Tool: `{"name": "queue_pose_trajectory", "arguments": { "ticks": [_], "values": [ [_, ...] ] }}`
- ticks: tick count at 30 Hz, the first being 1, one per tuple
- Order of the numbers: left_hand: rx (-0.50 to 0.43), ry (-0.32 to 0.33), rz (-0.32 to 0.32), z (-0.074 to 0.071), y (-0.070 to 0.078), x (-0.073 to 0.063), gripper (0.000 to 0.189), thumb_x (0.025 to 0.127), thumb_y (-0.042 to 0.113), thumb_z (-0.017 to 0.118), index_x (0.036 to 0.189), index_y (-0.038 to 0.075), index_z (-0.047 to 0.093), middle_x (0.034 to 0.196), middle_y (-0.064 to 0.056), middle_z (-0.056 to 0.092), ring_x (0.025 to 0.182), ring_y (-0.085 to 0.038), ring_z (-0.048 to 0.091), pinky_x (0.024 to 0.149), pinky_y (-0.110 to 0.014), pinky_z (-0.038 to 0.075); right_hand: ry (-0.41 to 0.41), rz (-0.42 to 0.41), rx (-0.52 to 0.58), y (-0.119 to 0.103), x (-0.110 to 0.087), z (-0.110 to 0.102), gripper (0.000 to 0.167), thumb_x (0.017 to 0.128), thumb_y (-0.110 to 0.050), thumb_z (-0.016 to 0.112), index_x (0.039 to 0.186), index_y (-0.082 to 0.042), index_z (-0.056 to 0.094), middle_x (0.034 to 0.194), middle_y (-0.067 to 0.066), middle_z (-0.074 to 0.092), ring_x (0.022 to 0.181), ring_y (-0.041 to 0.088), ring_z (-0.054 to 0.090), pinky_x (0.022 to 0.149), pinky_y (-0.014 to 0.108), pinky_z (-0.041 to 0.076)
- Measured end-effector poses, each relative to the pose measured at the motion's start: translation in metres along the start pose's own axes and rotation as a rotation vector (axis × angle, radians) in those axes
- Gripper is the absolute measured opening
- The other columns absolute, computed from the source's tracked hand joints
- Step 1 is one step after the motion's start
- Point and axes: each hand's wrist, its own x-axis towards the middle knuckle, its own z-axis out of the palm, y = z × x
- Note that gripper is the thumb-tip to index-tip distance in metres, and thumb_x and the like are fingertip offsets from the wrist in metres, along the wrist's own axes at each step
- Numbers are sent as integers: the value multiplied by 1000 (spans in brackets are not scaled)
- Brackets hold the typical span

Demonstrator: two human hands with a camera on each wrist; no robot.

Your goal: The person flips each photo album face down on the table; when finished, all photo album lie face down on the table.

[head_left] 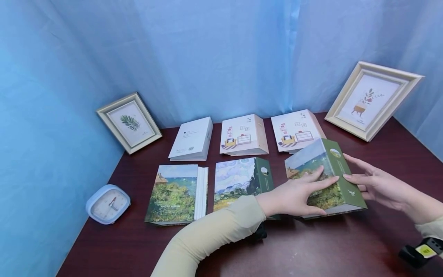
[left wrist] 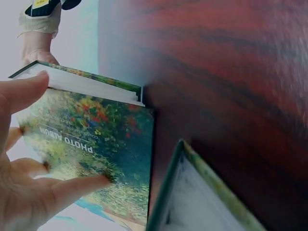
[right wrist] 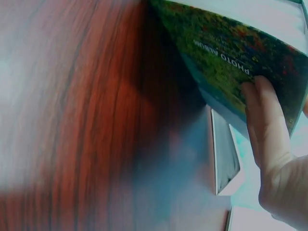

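A thick photo album with a painted seaside cover and green spine stands tilted at the right of the front row. My left hand holds it with fingers spread over the front cover and the thumb at its lower edge. From the other side, my right hand grips the spine side. In the right wrist view its fingers lie along the far cover. The left wrist view shows the white page edges beside my thumb, and a neighbouring album close by.
A cypress-covered album and another seaside album lie to the left. Behind are a white album and two room-print albums. A clock and two picture frames stand at the table's sides.
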Motion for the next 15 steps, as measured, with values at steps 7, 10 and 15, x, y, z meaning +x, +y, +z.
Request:
{"name": "queue_pose_trajectory", "arguments": {
  "ticks": [7,10,15],
  "values": [
    [186,-106,6,5,5,8,79,89,51,56,152,37,10,160,0,7,144,-21,20,117,-28,16,93,138,-175,3,-1,-4,84,102,-14,42,143,-14,-32,109,-11,63,97,19,68,79,42,55],
    [278,-132,-1,9,7,11,76,90,52,53,152,37,11,160,0,9,143,-23,21,118,-32,14,146,183,-233,6,2,-6,88,100,-17,47,144,-10,-29,112,-5,60,97,18,67,80,44,55],
    [368,-149,-21,12,11,13,73,91,53,51,152,38,12,160,-1,9,142,-32,23,117,-35,19,195,223,-333,10,6,-9,91,98,-20,53,146,-7,-24,130,30,47,97,18,66,80,45,55]
  ]
}}
